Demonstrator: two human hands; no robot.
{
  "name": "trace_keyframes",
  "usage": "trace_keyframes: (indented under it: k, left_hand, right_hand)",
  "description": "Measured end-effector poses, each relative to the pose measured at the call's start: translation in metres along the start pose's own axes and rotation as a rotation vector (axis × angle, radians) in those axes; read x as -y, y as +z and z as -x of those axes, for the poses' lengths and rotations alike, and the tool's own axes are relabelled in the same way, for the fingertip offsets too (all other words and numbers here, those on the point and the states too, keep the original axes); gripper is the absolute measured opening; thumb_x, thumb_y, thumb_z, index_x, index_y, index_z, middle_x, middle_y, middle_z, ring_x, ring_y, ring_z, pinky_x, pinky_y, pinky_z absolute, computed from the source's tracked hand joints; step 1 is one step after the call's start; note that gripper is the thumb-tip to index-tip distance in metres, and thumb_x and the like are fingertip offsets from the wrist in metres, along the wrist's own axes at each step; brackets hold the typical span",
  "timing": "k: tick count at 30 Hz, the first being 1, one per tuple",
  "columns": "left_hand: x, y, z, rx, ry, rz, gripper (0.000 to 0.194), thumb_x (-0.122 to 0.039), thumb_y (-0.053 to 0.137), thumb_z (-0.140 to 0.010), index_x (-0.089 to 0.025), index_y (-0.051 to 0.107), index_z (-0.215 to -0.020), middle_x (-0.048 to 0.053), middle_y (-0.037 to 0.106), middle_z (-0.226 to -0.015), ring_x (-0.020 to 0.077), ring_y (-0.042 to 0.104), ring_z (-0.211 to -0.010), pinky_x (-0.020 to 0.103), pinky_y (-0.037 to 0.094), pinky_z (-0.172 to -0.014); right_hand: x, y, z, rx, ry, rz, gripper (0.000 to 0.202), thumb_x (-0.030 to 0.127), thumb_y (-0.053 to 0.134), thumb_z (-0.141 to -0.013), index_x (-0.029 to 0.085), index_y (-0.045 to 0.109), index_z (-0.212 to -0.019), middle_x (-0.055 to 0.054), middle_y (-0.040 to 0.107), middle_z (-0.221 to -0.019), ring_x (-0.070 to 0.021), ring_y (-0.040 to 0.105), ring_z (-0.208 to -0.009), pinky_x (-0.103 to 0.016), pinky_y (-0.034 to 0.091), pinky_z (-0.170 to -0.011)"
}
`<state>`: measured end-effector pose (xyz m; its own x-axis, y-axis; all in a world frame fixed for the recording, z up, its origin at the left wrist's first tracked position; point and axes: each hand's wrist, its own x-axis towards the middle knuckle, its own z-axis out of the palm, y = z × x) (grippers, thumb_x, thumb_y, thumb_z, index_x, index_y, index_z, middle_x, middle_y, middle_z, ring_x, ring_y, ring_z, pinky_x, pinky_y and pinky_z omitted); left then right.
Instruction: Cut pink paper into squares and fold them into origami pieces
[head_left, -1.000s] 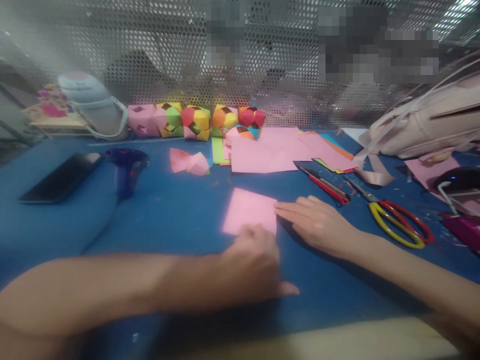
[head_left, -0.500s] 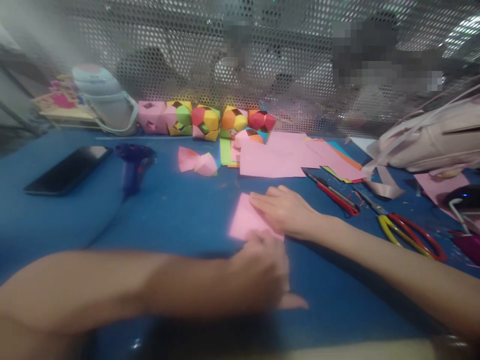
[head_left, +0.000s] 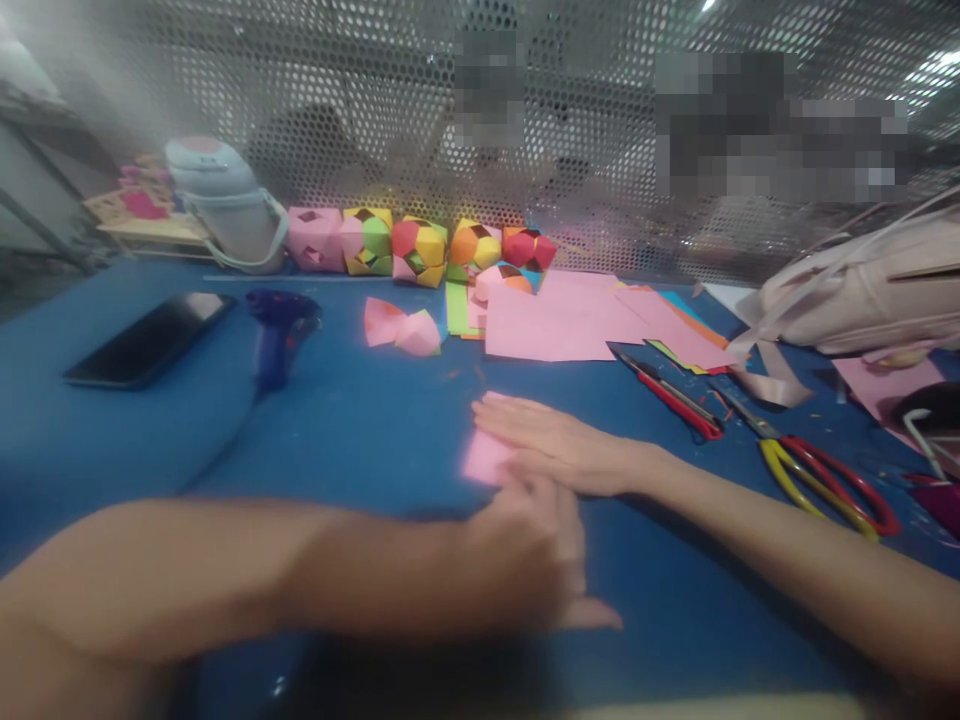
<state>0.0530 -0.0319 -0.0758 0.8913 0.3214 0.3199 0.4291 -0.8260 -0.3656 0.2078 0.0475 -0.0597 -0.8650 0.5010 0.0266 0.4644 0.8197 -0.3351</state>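
Observation:
A small piece of pink paper (head_left: 486,458) lies on the blue table in front of me, largely covered by my hands. My right hand (head_left: 559,443) rests flat over it, fingers stretched to the left and nothing gripped. Against the paper's near side and just below the right hand is my left hand (head_left: 529,545), smeared by motion. Its fingers look bent and one digit sticks out to the right; whether it pinches the paper is hidden.
Behind lie a pink twisted paper piece (head_left: 405,328), pink sheets (head_left: 559,318) and colourful paper shapes (head_left: 420,250). A glue gun (head_left: 274,335) and phone (head_left: 154,340) are left; a red cutter (head_left: 671,395), scissors (head_left: 817,475) and bag (head_left: 870,285) are right.
My right hand has slid left and nearer over the pink paper and lies flatter, covering more of it. My left hand stays at the near side. The view has shifted slightly.

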Motion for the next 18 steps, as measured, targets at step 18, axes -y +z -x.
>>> trace_keyframes:
  k: [18]
  left_hand:
    - [0.01,-0.015,-0.011,0.193,-0.014,0.189,0.075,-0.067,0.034,-0.086,-0.002,0.07,-0.096,0.025,0.067,-0.087,0.0357,0.065,-0.077,0.04,0.05,-0.053]
  right_hand:
    - [-0.016,0.004,0.05,0.076,0.197,0.135,0.069,0.054,0.031,-0.096,0.013,0.015,-0.15,-0.014,0.013,-0.155,-0.0237,0.006,-0.144,-0.054,0.014,-0.117]
